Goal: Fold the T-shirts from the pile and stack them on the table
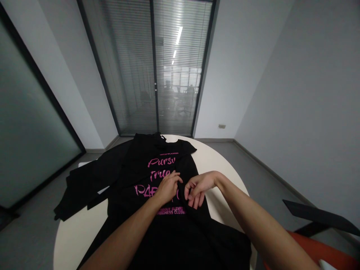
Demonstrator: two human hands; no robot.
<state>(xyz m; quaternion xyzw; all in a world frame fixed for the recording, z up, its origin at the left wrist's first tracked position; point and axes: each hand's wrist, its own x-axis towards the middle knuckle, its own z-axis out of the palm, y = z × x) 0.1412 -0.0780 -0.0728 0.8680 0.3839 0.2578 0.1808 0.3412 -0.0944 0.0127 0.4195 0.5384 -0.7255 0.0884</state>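
A black T-shirt point(168, 240) with pink lettering lies spread over the round table, its neck at the far side. On its printed front rests my left hand point(168, 186), fingers apart and slightly bent, touching the cloth. Just to the right, my right hand point(197, 188) has its fingers curled around a raised fold near the shirt's right side. That fold and my hands hide part of the lettering. To the left lies another dark piece of clothing point(92, 180), partly overlapped by the T-shirt.
The pale round tabletop point(222, 168) shows around the clothes. At the lower right stands a chair with an orange seat point(317, 247) and a black armrest point(320, 217). Behind the table are glass doors with blinds point(180, 93) and grey walls.
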